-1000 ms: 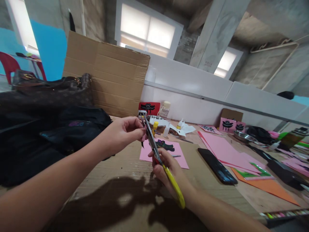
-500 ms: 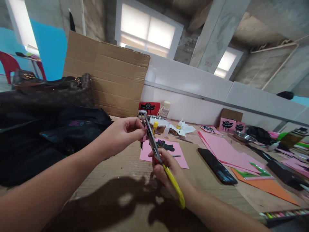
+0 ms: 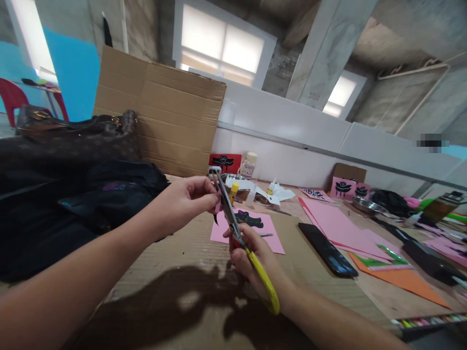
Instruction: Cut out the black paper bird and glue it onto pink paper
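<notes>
My right hand is closed around a pair of scissors with yellow and red on its handles, blades pointing up and away. My left hand pinches a small piece of paper, pink with a dark bit hanging below the fingers. The blades pass right beside the left fingertips and the piece; whether they touch it I cannot tell. Beyond the scissors, a pink sheet lies on the cardboard with a black cut-out figure and a slim metal tool on it.
A black phone and stacked pink sheets lie to the right. Farther back stand a yellow glue stick, a metal bowl and a cup. Dark bags fill the left side, before an upright cardboard panel.
The dark bit below my left fingers hangs slightly differently. Both hands and the scissors otherwise stay almost in the same place.
</notes>
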### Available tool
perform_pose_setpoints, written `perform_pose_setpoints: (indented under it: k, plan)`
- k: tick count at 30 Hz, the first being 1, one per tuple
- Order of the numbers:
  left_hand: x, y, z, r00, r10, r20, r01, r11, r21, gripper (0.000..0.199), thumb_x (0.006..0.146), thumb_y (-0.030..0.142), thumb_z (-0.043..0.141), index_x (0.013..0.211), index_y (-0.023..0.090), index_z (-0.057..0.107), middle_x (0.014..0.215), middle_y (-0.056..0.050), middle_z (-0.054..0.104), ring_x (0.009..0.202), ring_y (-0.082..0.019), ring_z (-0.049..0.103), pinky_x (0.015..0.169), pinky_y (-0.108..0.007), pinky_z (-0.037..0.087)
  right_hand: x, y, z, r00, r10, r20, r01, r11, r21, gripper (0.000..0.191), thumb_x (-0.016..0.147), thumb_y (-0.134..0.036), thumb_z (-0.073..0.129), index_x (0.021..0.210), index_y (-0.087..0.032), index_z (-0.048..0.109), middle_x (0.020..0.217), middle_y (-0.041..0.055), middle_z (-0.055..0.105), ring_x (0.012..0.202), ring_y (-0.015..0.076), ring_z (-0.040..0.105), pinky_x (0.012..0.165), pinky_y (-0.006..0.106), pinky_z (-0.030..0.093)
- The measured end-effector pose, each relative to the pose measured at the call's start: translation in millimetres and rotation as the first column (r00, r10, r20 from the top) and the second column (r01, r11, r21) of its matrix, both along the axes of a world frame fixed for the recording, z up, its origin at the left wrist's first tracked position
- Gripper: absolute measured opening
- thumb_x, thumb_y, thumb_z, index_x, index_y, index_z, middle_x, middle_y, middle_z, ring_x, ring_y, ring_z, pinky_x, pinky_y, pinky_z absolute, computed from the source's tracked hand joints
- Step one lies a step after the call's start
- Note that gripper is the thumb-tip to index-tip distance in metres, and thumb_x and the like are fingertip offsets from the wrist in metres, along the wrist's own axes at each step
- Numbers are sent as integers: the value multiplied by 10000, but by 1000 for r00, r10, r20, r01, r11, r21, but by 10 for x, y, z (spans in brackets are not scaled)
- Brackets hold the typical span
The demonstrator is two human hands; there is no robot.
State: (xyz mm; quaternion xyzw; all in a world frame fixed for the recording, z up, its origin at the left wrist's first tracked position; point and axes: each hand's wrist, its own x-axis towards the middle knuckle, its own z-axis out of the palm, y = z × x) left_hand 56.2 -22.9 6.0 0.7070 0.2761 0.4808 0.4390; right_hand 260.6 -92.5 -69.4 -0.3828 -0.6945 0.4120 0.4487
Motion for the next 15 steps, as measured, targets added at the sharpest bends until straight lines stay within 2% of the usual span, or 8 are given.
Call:
perform_pose_setpoints:
  k: [5,15]
  plan:
    - [-19,4,3,1000,0,-16,0,1000,-3,144,734,277,713,635,221,625,678,2,719,701,-162,680,704,-278,559,-3,-7,19,1000,-13,10,13,1000,-8,623,865,-795,639,1100,-223,565,823,-33,464,628,107,373,516,224,348]
    - [-36,8,-9,1000,-7,-15,7,1000,-12,141,744,261,709,642,218,621,675,8,712,701,-147,686,701,-253,573,-8,-5,5,1000,0,-11,-1,1000,-31,616,859,-788,653,1100,-230,559,809,-44,453,599,95,351,490,212,310]
